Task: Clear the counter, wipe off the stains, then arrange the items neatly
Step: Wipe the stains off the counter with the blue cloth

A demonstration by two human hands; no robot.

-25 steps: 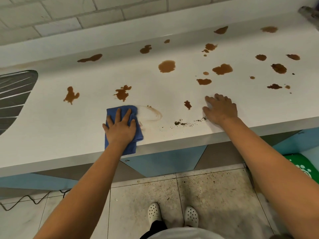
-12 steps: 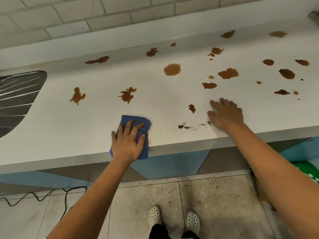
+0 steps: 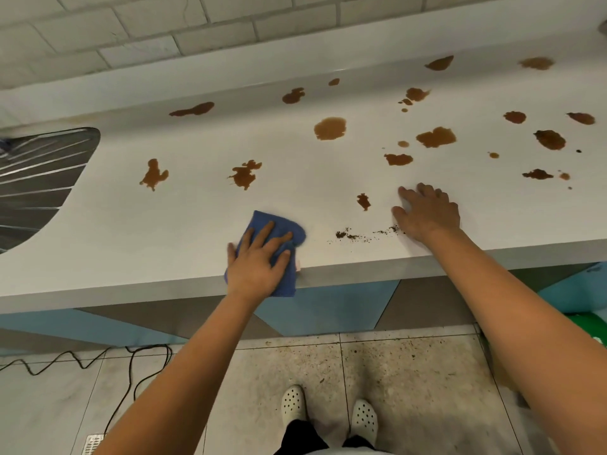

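A white counter (image 3: 164,238) carries several brown stains, among them a round stain (image 3: 330,128) at the middle and a splatter stain (image 3: 245,175) left of it. My left hand (image 3: 258,261) presses flat on a blue cloth (image 3: 274,224) at the counter's front edge, and part of the cloth hangs over the edge. My right hand (image 3: 427,211) lies flat on the counter with fingers spread and nothing in it. Dark crumbs (image 3: 348,235) lie between the two hands. A small stain (image 3: 363,201) sits just left of my right hand.
A metal sink drainboard (image 3: 39,182) takes the counter's far left. A tiled wall (image 3: 197,24) rises behind the counter. A black cable (image 3: 98,356) trails on the floor at lower left. A green object (image 3: 591,326) shows under the counter at right.
My left hand has slid the blue cloth to the right along the front edge. The faint ring smear beside the cloth is gone. My right hand has stayed in place.
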